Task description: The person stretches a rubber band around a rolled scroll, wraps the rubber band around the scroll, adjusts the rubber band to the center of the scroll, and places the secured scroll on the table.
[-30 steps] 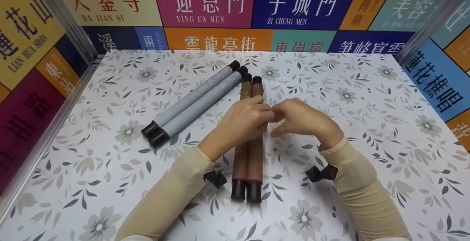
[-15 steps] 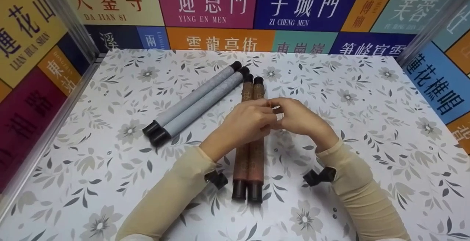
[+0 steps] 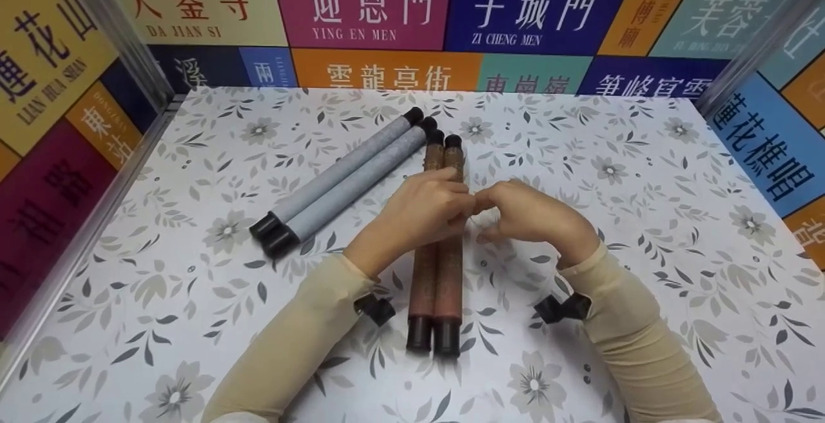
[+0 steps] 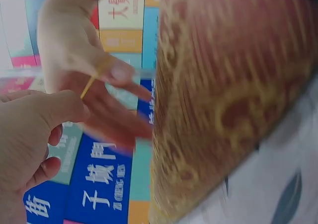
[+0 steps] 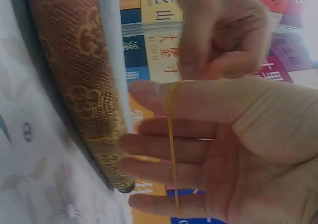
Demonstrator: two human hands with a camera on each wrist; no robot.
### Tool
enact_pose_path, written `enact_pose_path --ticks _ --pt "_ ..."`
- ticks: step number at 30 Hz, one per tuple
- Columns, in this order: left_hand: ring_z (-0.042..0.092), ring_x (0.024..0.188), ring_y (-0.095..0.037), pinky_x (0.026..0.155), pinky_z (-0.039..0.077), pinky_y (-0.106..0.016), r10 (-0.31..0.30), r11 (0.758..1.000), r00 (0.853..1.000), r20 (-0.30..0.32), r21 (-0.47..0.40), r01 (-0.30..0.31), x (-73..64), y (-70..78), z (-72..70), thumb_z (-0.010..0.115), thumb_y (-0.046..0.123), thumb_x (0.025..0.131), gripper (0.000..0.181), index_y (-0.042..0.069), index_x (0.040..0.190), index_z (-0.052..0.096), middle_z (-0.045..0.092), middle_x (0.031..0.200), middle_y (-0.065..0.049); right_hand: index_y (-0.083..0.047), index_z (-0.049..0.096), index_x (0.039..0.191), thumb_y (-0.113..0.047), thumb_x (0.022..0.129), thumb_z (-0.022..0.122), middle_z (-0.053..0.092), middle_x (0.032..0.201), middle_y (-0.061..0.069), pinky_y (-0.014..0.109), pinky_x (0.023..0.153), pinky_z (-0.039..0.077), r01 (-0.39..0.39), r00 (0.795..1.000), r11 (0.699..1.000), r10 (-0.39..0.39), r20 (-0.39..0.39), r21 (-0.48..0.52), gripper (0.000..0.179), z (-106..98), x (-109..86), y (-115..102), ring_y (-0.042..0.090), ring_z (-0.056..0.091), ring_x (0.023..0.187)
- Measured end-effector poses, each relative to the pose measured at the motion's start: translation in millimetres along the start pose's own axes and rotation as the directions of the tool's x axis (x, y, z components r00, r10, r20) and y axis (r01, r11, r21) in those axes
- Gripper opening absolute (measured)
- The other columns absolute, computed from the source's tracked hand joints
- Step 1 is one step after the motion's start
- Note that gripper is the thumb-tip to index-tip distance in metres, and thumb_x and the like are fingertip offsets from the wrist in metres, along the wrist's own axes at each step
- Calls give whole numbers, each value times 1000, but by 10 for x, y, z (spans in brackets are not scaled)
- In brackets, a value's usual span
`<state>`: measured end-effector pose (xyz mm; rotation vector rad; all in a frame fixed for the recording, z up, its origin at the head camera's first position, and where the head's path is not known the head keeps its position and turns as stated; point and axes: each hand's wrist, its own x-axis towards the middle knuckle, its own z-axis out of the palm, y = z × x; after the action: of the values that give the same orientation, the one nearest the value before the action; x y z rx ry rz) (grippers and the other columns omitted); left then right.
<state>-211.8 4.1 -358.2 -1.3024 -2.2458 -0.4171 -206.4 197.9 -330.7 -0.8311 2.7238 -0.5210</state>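
While pinching yellow band [image 5: 171,129] in left hand [image 3: 419,207], just spread right hand [image 3: 537,213] wide at brown rolls' [image 3: 448,284] 3 o'clock, probably stretching it.

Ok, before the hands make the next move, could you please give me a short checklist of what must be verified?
1. Brown scrolls side by side: ok, they lie close and nearly parallel.
2. Left hand holding the yellow band: ok, pinched between thumb and finger.
3. Right hand spreading the band: ok, it stretches over the thumb and in front of the fingers.
4. Band around the scrolls: cannot tell; a thin yellow line crosses one, perhaps a band, perhaps pattern.
5. Grey scrolls clear of the brown ones: cannot tell; the far ends look very close.
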Motion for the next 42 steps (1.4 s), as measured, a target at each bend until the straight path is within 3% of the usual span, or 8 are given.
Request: enact_pose_path --ticks 10,17,24,30,33,38,40,42 --pt "53 74 -16 66 46 -27 -27 999 999 29 -31 28 -8 -13 -8 71 12 77 10 19 72 67 64 69 7 -10 78 84 -20 71 85 76 73 3 27 61 52 45 999 999 -45 -27 11 18 3 19 -9 10 64 61" --pt "52 72 -16 63 44 -27 -47 998 998 36 -31 48 -7 -8 7 71 10 77 14 18 68 63 62 66 6 -7 75 96 -20 67 87 77 94 9 43 85 57 -7 998 1000 8 -68 11 33 24 27 -28 28 72 91" --pt "56 79 -16 69 49 -27 -76 993 991 112 -82 85 -13 -36 -45 73 14 81 7 19 76 70 66 76 5 -7 69 95 -21 66 87 75 94 9 43 84 54 19 997 999 -21 -79 -26 36 62 59 -11 29 68 90" --pt "62 83 -17 71 53 -30 -235 969 958 165 -44 245 -28 -164 -238 75 23 84 5 21 88 76 70 87 4 -3 68 104 -24 67 87 71 95 14 43 80 52 1 997 997 -7 -81 -75 47 66 70 13 29 63 85" --pt "65 90 -21 74 56 -36 -422 905 885 198 42 423 -96 -316 -331 74 24 84 11 19 94 76 70 95 1 -3 68 107 -25 68 87 73 98 14 44 84 53 -3 998 998 0 -63 -61 49 82 71 2 30 67 90" --pt "60 108 -34 87 54 -50 -731 681 648 213 185 708 -290 -604 -378 76 23 81 34 11 112 71 64 114 -12 -3 69 106 -28 71 86 74 105 15 47 92 53 -16 1000 998 17 4 -53 46 110 69 -46 32 69 99" --pt "56 114 -37 91 52 -53 -798 600 557 231 219 769 -355 -677 -359 78 26 79 47 5 119 65 60 121 -18 -3 69 105 -26 72 86 74 106 16 47 92 53 -24 999 998 25 20 -54 44 119 71 -59 32 69 100" --pt "52 120 -40 95 50 -55 -835 544 487 257 244 803 -398 -723 -327 80 32 77 61 1 126 59 57 127 -22 -3 69 105 -25 72 85 74 107 16 47 93 53 -27 999 998 29 26 -52 43 129 74 -65 32 69 100"
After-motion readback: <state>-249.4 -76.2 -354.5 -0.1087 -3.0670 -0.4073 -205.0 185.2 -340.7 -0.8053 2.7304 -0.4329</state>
